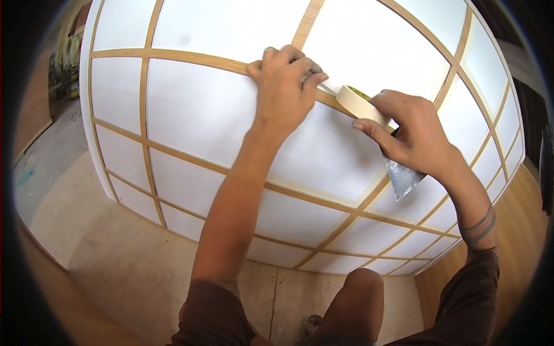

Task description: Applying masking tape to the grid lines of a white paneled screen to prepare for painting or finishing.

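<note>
"What's that person got on?"

"A dark brown top. The right sleeve (470, 294) looks soft and creased, stopping near the elbow."

"Is that a marking just past its cuff?"

"Yes, dark bands (480, 228) ringing the right forearm, side by side. The right hand (412, 130), farther beyond the sleeve, is bare."

"And well to the left of that sleeve?"

"A matching left sleeve (210, 314), also brown, and a bare left hand (285, 86). Nearer the right sleeve there's a bare, rounded knee (365, 282)."
</note>
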A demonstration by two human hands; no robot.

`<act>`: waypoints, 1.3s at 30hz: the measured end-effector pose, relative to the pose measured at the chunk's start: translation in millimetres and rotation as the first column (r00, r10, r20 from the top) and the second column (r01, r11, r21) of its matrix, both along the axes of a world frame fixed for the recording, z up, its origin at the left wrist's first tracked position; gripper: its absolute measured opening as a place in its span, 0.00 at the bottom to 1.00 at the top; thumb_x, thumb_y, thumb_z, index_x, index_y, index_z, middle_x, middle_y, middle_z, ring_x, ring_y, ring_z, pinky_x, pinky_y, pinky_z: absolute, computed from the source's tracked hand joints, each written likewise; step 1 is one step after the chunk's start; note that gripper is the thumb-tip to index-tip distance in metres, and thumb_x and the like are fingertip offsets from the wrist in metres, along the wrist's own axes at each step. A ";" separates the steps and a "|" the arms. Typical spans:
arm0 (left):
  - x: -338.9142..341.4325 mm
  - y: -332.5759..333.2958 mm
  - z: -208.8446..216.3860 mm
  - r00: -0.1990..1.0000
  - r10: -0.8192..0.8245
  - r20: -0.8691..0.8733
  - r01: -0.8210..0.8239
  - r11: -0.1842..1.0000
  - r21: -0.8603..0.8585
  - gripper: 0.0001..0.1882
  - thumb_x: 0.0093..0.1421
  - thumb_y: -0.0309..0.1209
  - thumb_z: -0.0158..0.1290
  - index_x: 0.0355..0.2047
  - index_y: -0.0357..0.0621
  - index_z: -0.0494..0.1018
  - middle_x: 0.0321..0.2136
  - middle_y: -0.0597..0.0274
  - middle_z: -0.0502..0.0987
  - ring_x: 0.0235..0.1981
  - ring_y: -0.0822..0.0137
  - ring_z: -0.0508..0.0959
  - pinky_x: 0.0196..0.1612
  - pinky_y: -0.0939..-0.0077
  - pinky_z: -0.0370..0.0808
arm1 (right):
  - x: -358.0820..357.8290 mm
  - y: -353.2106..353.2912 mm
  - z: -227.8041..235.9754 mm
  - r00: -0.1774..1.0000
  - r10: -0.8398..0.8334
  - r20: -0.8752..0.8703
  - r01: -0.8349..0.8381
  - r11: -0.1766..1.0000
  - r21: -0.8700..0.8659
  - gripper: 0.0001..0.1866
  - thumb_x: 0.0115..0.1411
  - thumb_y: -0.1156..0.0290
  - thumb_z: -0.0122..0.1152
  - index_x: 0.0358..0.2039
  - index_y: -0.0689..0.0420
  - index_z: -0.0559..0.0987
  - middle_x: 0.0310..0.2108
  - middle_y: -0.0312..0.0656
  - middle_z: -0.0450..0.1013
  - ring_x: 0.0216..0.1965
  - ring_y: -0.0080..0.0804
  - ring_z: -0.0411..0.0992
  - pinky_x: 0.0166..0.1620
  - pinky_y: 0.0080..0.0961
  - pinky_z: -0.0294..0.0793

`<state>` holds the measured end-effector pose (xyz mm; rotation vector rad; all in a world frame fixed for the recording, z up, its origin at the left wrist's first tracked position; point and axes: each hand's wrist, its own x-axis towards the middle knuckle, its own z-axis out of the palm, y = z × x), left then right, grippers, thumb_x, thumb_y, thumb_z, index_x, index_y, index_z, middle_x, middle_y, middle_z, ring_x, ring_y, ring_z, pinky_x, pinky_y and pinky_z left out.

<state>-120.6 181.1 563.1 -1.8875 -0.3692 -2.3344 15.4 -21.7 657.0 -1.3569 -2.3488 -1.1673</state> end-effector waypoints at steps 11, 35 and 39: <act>-21.7 12.6 -1.5 0.996 -0.011 -0.089 0.004 0.997 -0.081 0.08 0.63 0.35 0.68 0.38 0.45 0.89 0.38 0.64 0.82 0.47 0.62 0.74 0.56 0.59 0.58 | -12.9 17.9 2.8 0.998 -0.055 0.009 0.056 0.998 -0.027 0.20 0.68 0.53 0.68 0.41 0.61 0.87 0.28 0.44 0.80 0.24 0.44 0.78 0.30 0.38 0.76; -27.0 -11.1 15.6 0.982 -0.019 -0.190 -0.001 0.995 -0.102 0.14 0.62 0.40 0.69 0.40 0.43 0.88 0.39 0.61 0.87 0.43 0.59 0.80 0.54 0.59 0.64 | -18.6 14.4 15.2 0.980 -0.197 0.018 0.198 0.974 -0.114 0.22 0.64 0.55 0.74 0.42 0.66 0.87 0.26 0.51 0.80 0.24 0.43 0.78 0.32 0.36 0.77; -8.3 -10.8 12.9 0.984 -0.042 -0.174 0.021 0.993 -0.120 0.10 0.62 0.37 0.68 0.40 0.46 0.88 0.37 0.63 0.87 0.42 0.61 0.78 0.54 0.60 0.60 | -14.0 16.6 12.7 0.991 -0.135 -0.001 0.134 0.987 -0.089 0.21 0.67 0.52 0.68 0.35 0.61 0.86 0.21 0.48 0.78 0.24 0.50 0.77 0.31 0.43 0.75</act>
